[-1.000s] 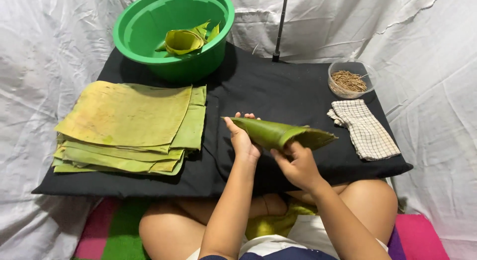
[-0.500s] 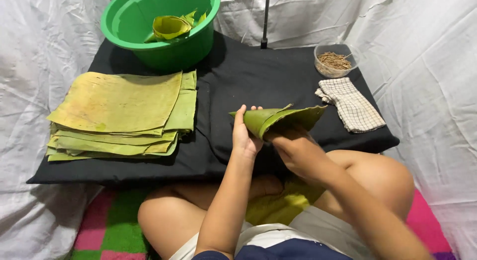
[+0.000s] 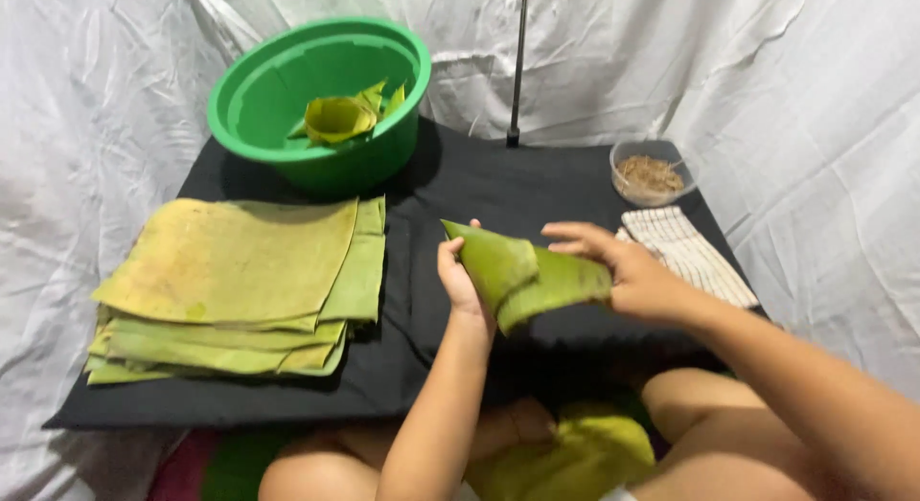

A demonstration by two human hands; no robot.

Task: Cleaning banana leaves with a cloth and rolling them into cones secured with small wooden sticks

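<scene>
Lap: a yellow-green leaf [image 3: 585, 453] lies crumpled between the person's knees, below the table edge.
Left hand [image 3: 458, 279]: raised over the near middle of the table, fingers closed round the narrow end of the cone, thumb side toward the camera.
Cone [image 3: 517, 271]: a green leaf rolled to a point; the tip points up and left, the wide end points right. It is held above the cloth, not resting on it.
Right hand [image 3: 628, 276]: grips the cone's wide end, thumb under, fingers curled over the top edge; the index finger is stretched out straight to the left.
Cloth [image 3: 422, 357]: black, covering the low table.
Leaf stack [image 3: 240, 281]: flat squared sheets, yellowish on top and greener below, on the left of the table, well apart from the hands.
Towel [image 3: 690, 257]: checked, folded, just right of the right hand.
Cup [image 3: 652, 173]: small, clear, with brown bits inside, behind the towel.
Bowl [image 3: 287, 99]: green, at the far left, holding a finished leaf cone [image 3: 337, 118].
Pole [image 3: 518, 65]: thin and dark, upright at the far edge.
Backdrop [image 3: 767, 79]: white wrinkled sheeting all round.
</scene>
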